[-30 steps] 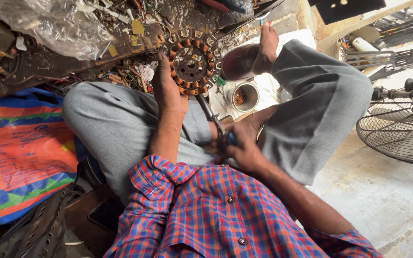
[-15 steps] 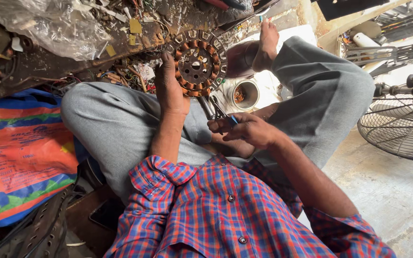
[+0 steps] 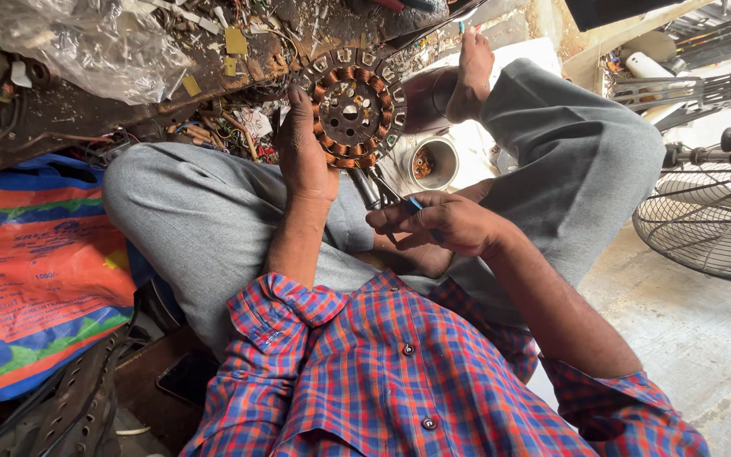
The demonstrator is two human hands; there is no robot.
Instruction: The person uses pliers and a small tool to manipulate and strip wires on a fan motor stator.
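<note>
Two hands: left hand [image 3: 302, 156] fingers flat against stator [image 3: 351, 114] edge; right hand [image 3: 442, 224] fingers pinching pliers [image 3: 391, 196] below.

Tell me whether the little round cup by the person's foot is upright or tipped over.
Upright. The small metal cup stands on its base with its open mouth facing up; its round rim shows whole, with brownish bits lying at the bottom.

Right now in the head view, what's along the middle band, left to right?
Orange and blue sack → left hand → round copper-wound stator → small metal cup → wire fan guard. The right hand with its pliers sits below the stator.
</note>
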